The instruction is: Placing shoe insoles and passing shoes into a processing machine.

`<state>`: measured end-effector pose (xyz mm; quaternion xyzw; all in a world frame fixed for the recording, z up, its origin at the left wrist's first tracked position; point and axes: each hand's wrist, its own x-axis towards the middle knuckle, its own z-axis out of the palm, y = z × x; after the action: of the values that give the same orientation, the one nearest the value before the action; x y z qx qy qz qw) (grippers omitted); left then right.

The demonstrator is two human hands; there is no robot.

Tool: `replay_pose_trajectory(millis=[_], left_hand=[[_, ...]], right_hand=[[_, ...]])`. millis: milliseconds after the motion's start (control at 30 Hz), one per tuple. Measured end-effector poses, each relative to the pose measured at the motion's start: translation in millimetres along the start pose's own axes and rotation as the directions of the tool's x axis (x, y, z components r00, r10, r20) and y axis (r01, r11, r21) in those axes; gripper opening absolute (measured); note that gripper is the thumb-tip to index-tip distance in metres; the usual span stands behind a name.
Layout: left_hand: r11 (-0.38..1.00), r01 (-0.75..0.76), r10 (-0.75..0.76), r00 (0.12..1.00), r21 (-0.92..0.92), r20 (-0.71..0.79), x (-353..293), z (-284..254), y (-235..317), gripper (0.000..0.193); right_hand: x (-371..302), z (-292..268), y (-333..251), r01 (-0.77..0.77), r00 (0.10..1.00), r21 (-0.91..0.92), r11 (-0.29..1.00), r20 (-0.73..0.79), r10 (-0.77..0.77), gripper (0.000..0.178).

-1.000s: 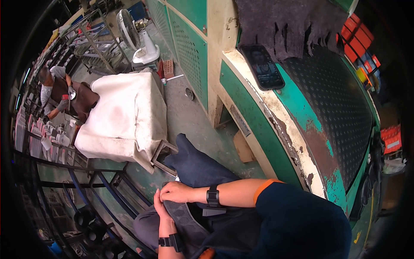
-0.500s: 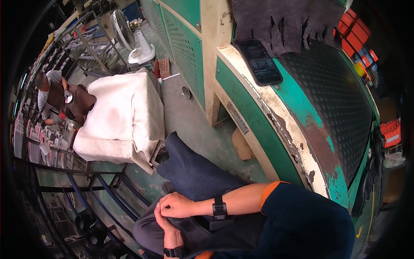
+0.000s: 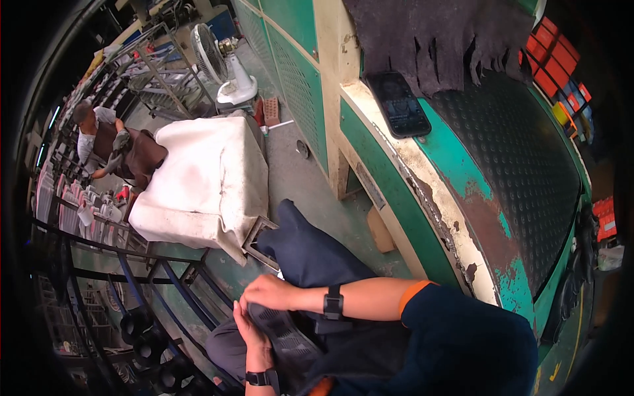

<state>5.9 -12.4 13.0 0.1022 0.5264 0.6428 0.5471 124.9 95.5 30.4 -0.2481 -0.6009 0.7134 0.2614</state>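
My right hand (image 3: 269,292) reaches in from the right with its fingers curled down. What they hold, if anything, is hidden. My left hand (image 3: 251,329) rises from the lower edge, its visible fingers stretched up to meet the right fingertips. Between and below both hands lies a dark grey ribbed surface that looks like a shoe sole (image 3: 285,333), over my lap. My left hand touches its edge or lies just beside it. Each wrist wears a black strap. A dark blue apron (image 3: 317,254) covers my leg beyond the right forearm.
A white cloth-covered block (image 3: 205,178) stands ahead, with a person (image 3: 99,142) in grey gloves behind it. To the right, a green machine (image 3: 396,191) carries a phone (image 3: 398,105) on its ledge. Black metal racking (image 3: 178,284) is at lower left; a fan (image 3: 210,56) stands farther back.
My hands have shifted from being clasped together; the ribbed sole-like surface now shows beneath them. My right hand is slightly higher. The view has turned a little, and the other person has shifted posture.
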Motion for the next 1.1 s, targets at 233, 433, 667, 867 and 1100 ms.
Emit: replay_pose_trajectory(millis=[233,433,667,867,1100], left_hand=[[0.886,0.39,-0.316,0.904,-0.252,0.287,-83.8,6.2,-6.6,0.072],[0.842,0.396,-0.3,0.908,-0.367,0.292,-130.2,29.7,-13.3,0.078],[0.571,0.521,-0.48,0.839,-0.634,0.257,-153.0,36.8,1.3,0.079],[0.84,0.255,-0.225,0.967,-0.479,0.121,-177.9,42.7,22.8,0.087],[0.922,0.131,-0.146,0.989,-0.363,-0.013,-172.5,12.6,13.7,0.083]], right_hand=[[57.3,-39.8,-6.2,-0.394,0.909,0.603,0.694,0.144,0.391,0.051],[31.4,-8.4,10.9,-0.311,0.95,0.506,0.805,0.18,0.254,0.051],[15.2,9.0,4.4,-0.443,0.896,0.402,0.801,0.229,0.381,0.048],[12.9,13.3,-33.4,-0.275,0.958,0.588,0.761,0.233,0.167,0.058],[39.4,-31.6,57.2,-0.297,0.955,-0.086,0.951,-0.003,0.298,0.027]])
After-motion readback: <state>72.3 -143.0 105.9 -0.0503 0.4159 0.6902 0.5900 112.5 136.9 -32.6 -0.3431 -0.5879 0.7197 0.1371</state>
